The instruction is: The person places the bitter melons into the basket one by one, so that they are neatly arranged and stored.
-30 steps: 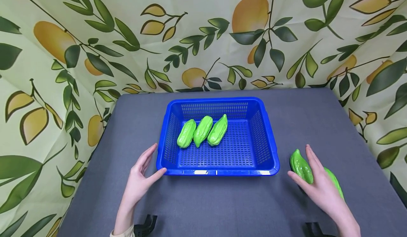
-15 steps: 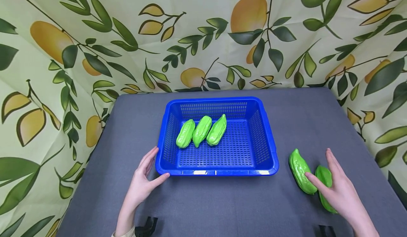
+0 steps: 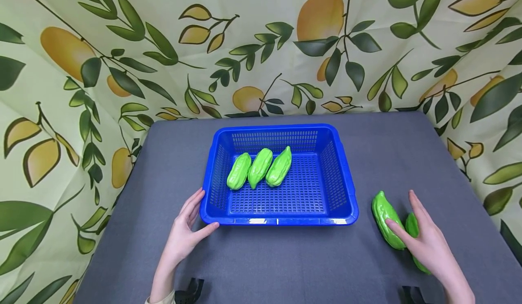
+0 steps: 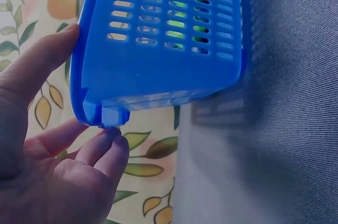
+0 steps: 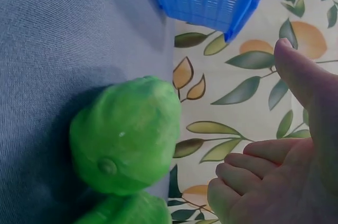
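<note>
Three gourds (image 3: 259, 168) lie side by side in the left half of the basket (image 3: 281, 221); two more, the left gourd (image 3: 386, 224) and right gourd (image 3: 412, 225), lie on the table (image 3: 302, 263) to its right. The left hand (image 3: 183, 236) is spread at the basket's near left corner, fingertips against the rim. The right hand (image 3: 428, 245), empty with thumb and fingers wide apart, hovers over the right gourd, partly hiding it. This looks like reaching for a gourd; picking one up calls for lowering and curling the fingers. No brand, label or writing is readable.
</note>
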`<move>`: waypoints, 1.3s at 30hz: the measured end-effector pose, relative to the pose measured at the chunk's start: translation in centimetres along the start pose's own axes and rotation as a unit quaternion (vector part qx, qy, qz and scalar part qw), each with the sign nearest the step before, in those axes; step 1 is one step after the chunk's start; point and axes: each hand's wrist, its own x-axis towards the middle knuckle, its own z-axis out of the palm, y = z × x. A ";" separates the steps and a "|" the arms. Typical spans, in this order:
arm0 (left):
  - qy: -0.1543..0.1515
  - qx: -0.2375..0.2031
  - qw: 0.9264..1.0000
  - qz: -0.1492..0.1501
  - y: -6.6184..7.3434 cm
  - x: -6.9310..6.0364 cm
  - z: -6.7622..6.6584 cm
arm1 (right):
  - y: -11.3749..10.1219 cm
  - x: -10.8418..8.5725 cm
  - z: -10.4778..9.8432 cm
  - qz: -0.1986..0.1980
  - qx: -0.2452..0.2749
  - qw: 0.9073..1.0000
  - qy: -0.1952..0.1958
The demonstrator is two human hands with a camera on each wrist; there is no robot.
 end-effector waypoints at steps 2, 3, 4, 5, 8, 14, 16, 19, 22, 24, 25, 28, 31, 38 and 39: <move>0.000 0.000 1.000 0.000 0.0 0.0 0.0 | 0.1 0.2 0.1 0.003 0.003 1.000 -0.002; 0.000 0.000 1.000 -0.001 0.0 0.0 0.0 | 0.1 0.2 0.2 0.004 0.006 1.000 -0.002; 0.000 -0.001 1.000 -0.002 0.0 0.0 0.0 | 0.2 0.2 0.3 0.006 0.010 1.000 -0.003; -0.001 -0.002 1.000 -0.003 -0.1 0.0 0.0 | 0.3 0.2 0.4 0.009 0.013 1.000 -0.005; 0.000 -0.003 1.000 -0.005 -0.1 -0.1 0.0 | 0.6 0.3 0.8 0.012 0.021 1.000 -0.010; 0.003 -0.004 1.000 0.003 -0.2 0.0 0.1 | 1.2 0.6 1.8 -0.029 0.010 0.999 0.026; 0.004 -0.005 1.000 0.005 -0.2 0.0 0.1 | 1.2 0.6 1.9 -0.032 0.005 0.999 0.032; 0.004 -0.006 1.000 0.002 -0.2 0.1 0.1 | 1.2 0.7 2.1 -0.027 0.007 0.999 0.029; 0.004 -0.007 1.000 -0.003 -0.2 0.1 0.2 | 1.2 0.8 2.2 -0.016 0.013 1.000 0.017; 0.004 -0.007 1.000 -0.005 -0.2 0.1 0.2 | 1.2 0.8 2.3 -0.012 0.016 1.000 0.013; 0.003 -0.008 1.000 -0.006 -0.2 0.1 0.2 | 1.2 0.8 2.3 -0.011 0.018 1.000 0.012; 0.003 -0.008 1.000 -0.008 -0.2 0.0 0.1 | 1.2 0.8 2.4 -0.010 0.021 1.000 0.009; 0.003 -0.009 1.000 -0.010 -0.2 0.0 0.1 | 1.2 0.8 2.5 -0.009 0.025 1.000 0.005; 0.003 -0.008 1.000 -0.010 -0.2 0.0 0.1 | 1.2 0.9 2.8 0.002 0.022 1.000 -0.008; 0.004 -0.008 1.000 -0.010 -0.2 0.0 0.1 | 1.2 1.0 2.8 0.002 0.021 1.000 -0.009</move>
